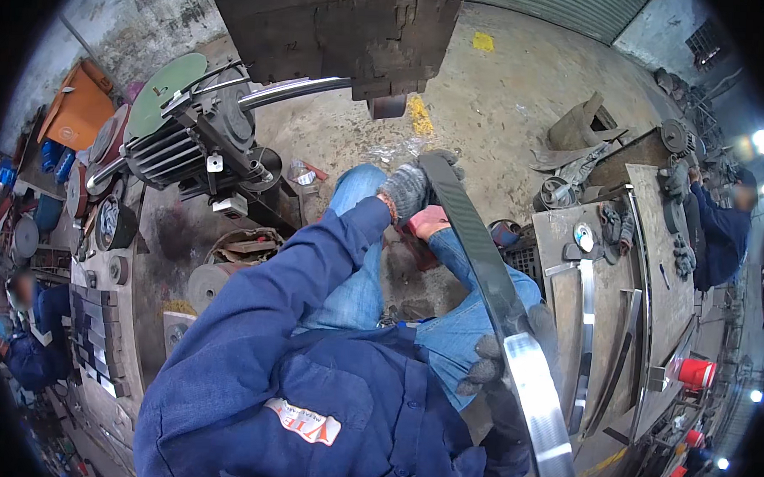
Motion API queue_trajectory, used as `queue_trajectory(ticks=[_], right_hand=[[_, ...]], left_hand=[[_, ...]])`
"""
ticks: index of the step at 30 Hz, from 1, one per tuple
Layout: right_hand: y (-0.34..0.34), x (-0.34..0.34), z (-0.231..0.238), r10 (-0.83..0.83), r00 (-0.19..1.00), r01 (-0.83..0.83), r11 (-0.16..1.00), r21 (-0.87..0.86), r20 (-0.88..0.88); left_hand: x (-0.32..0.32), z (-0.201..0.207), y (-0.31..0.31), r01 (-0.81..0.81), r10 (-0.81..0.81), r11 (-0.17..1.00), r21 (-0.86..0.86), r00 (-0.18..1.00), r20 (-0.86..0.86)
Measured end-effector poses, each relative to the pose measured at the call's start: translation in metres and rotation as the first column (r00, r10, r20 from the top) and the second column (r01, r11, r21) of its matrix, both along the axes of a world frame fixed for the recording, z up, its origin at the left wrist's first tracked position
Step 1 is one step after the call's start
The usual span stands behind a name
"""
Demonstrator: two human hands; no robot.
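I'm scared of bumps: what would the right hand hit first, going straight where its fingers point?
Probably the jeans, just left of the right hand, though depth is unclear.

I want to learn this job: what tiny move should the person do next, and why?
Perhaps tilt the long metal strip a little to look over its upper part. That looks dark while the lower part shines; the left hand holds the top end and the right hand grips lower down, so both hands could steady it.
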State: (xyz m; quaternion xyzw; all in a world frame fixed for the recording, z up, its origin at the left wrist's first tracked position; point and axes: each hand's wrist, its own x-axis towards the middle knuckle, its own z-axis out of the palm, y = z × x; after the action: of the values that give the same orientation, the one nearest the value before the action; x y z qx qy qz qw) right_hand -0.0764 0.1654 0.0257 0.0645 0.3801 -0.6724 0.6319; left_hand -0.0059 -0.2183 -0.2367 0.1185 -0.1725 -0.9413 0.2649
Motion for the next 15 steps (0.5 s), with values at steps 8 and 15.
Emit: queue_trajectory(ticks=[8,15], right_hand=[[-0.014,-0.026,-0.006,0.311,0.947,-0.317,0.945,-0.08,-0.076],[-0.065,-0.032,-0.01,0.517,0.856,-0.508,0.844,-0.169,0.011]], left_hand=[[0.006,0.002,-0.029,0.382,-0.324,0.923,0.042,0.833,-0.447],[0.01,0.016,-0.024,-0.212,0.231,0.851,0.48,0.973,0.02]])
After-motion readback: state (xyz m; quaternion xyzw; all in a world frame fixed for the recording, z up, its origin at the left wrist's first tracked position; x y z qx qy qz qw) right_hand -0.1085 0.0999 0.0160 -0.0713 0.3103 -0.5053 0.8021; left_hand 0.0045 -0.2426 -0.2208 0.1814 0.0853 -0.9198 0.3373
